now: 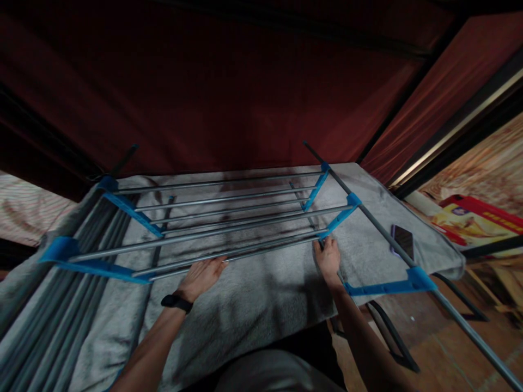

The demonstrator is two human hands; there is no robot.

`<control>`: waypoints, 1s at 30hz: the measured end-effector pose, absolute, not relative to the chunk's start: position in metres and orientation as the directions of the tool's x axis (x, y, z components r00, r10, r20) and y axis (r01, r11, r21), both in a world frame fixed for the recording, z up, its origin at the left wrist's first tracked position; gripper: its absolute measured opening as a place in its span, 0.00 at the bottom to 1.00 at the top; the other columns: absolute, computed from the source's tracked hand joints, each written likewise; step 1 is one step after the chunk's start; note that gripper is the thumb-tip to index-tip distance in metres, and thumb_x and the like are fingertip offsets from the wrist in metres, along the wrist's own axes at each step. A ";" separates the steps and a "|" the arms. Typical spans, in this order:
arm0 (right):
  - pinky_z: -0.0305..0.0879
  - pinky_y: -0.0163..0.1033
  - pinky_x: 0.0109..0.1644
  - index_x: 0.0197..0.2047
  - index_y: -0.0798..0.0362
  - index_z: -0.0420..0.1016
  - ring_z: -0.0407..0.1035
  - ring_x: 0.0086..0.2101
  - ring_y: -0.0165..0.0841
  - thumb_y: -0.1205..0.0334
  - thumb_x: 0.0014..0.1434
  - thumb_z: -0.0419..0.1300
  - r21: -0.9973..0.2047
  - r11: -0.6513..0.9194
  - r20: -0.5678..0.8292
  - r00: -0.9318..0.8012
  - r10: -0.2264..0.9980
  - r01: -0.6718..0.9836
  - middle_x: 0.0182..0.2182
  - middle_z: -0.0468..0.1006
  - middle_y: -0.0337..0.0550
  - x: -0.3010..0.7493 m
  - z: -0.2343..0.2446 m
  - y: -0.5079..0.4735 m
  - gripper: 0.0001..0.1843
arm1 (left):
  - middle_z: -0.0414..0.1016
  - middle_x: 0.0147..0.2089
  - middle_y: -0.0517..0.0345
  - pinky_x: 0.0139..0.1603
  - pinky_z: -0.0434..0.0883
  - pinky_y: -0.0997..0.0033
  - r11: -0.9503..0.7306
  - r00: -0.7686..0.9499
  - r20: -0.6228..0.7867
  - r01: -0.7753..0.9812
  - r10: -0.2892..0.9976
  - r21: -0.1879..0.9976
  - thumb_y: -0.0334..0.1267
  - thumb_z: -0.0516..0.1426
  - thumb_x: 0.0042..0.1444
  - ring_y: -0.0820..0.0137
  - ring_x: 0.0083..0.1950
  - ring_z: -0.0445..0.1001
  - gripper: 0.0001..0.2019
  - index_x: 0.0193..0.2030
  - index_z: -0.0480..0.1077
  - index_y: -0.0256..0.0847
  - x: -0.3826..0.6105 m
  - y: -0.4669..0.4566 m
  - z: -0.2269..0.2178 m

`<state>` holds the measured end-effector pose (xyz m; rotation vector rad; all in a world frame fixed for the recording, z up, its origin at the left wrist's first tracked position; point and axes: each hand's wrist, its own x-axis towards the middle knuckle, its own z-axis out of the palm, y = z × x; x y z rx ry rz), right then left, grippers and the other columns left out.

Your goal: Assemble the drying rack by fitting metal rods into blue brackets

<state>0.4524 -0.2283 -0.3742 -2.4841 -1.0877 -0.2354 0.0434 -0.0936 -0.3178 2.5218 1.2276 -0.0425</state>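
Rack: steel-rod drying rack with blue plastic brackets (229, 218) is lying on a grey towel (253, 310).
Left hand (202, 276): spreading open, palm up, at the nearest rod.
Right hand (327, 258): resting flat at the rack's corner (not clasping).
Care: keeping both ends level seems wise.

grey cloth (253, 305) covers the surface; a phone (402, 242) and rod frame (229, 218) sit on it.

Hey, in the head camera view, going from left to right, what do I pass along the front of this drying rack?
Blue rack corner → black wristband → left hand → right hand → phone → red box.
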 end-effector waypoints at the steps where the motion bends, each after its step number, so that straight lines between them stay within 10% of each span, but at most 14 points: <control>1: 0.60 0.43 0.45 0.50 0.57 0.71 0.69 0.40 0.42 0.50 0.70 0.54 -0.306 -0.608 0.315 0.680 0.662 0.733 0.42 0.74 0.53 0.452 -0.374 -0.228 0.18 | 0.84 0.50 0.43 0.52 0.72 0.58 -0.571 0.624 -0.176 0.774 0.761 0.274 0.46 0.43 0.73 0.54 0.53 0.82 0.23 0.61 0.75 0.43 0.043 -0.094 -0.319; 15: 0.61 0.47 0.39 0.53 0.60 0.72 0.71 0.38 0.48 0.44 0.68 0.50 -0.198 -0.609 0.345 0.636 0.690 0.768 0.40 0.75 0.59 0.465 -0.391 -0.236 0.27 | 0.82 0.50 0.41 0.60 0.67 0.50 -0.431 0.437 -0.008 0.890 0.899 0.147 0.50 0.44 0.75 0.50 0.56 0.77 0.24 0.51 0.77 0.38 0.046 -0.128 -0.329; 30: 0.63 0.49 0.38 0.53 0.64 0.73 0.72 0.37 0.51 0.39 0.66 0.52 -0.210 -0.605 0.356 0.636 0.685 0.768 0.41 0.76 0.65 0.474 -0.401 -0.236 0.33 | 0.84 0.45 0.50 0.60 0.70 0.54 -0.373 0.419 -0.074 0.864 0.905 0.337 0.51 0.48 0.72 0.53 0.54 0.80 0.20 0.42 0.78 0.48 0.043 -0.126 -0.312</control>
